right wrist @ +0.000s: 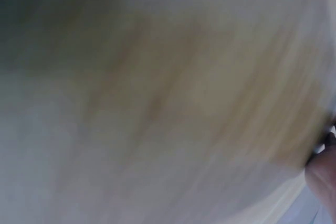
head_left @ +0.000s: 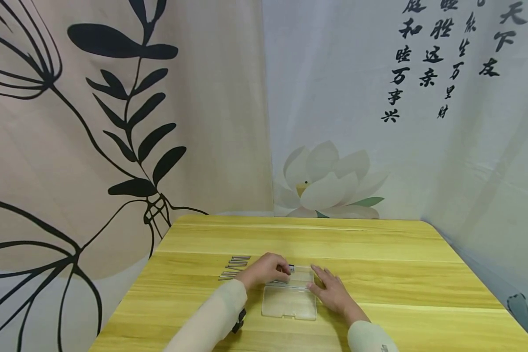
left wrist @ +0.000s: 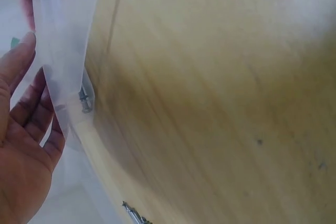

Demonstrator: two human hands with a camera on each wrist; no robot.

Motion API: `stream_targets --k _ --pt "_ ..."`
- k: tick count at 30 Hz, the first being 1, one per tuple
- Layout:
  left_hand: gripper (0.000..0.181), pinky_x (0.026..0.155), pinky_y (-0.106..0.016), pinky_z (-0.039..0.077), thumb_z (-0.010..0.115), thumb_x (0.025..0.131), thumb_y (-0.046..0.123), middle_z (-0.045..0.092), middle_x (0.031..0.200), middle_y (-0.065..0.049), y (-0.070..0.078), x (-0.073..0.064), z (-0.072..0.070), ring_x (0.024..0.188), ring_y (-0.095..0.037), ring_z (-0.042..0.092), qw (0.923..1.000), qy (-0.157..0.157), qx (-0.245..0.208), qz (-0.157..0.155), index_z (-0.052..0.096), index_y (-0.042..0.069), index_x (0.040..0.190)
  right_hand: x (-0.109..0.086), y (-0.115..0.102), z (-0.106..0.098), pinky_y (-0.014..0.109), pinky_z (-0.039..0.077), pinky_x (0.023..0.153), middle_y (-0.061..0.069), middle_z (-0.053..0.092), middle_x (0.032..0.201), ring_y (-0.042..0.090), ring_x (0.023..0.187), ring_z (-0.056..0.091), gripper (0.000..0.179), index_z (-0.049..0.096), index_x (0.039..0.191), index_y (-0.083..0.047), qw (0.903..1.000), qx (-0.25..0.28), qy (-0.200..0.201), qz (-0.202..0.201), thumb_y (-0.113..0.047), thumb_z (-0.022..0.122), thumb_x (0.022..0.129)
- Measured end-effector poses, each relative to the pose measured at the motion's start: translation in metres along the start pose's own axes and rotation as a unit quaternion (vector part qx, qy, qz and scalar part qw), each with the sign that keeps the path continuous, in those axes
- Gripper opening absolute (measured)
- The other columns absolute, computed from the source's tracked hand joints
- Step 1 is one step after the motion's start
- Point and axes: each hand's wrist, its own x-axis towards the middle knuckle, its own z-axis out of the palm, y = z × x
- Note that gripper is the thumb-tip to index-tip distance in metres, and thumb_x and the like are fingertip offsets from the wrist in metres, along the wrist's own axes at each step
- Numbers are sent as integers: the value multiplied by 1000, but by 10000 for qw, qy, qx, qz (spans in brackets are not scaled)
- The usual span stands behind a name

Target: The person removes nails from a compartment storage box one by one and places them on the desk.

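Note:
A clear plastic case (head_left: pixel 289 302) lies unfolded on the table, its two halves joined along a hinge. Over the far half's left side is my left hand (head_left: pixel 268 269), fingers bent downward; beneath it, slim metal pieces (head_left: pixel 278 282) show. In the left wrist view, this hand (left wrist: pixel 26 145) has loosely bent fingers beside the clear plastic, with nothing visible between thumb and fingers. Small metal pieces (left wrist: pixel 84 100) sit in the case's corner. My right hand (head_left: pixel 332 289) touches the case's right side with extended fingers. The right wrist view is blurred, with only part of a hand (right wrist: pixel 323 174) at its edge.
Several thin metal rods (head_left: pixel 239 260) lie in loose groups left of the case, too small to identify. The wooden table (head_left: pixel 400 274) extends to both sides. Printed curtains (head_left: pixel 220 122) hang behind it. A black object (head_left: pixel 239 321) shows by the left sleeve.

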Motion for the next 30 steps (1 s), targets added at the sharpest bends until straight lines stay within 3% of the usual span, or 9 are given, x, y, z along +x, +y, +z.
stream_targets --k 6,17,30 --pt "4 69 -22 50 76 89 12 65 86 13 2 0 4 76 -3 58 10000 -48 57 -41 77 11 93 0 0 1 63 0 114 22 33 155 45 146 16 62 37 154 -11 10000 -44 5 -62 -35 58 100" --pt "6 70 -20 50 79 85 9 65 85 12 1 4 12 76 0 58 9989 -13 333 329 78 15 85 1 2 1 64 1 113 23 35 154 46 145 17 63 38 153 -11 9999 -30 32 -127 -36 59 100" --pt "6 73 -18 49 78 87 16 66 85 16 5 8 11 76 3 58 9936 -149 1079 308 79 21 85 1 2 1 65 2 113 22 35 154 46 145 17 63 38 153 -11 9999 -27 33 -106 -37 59 100"
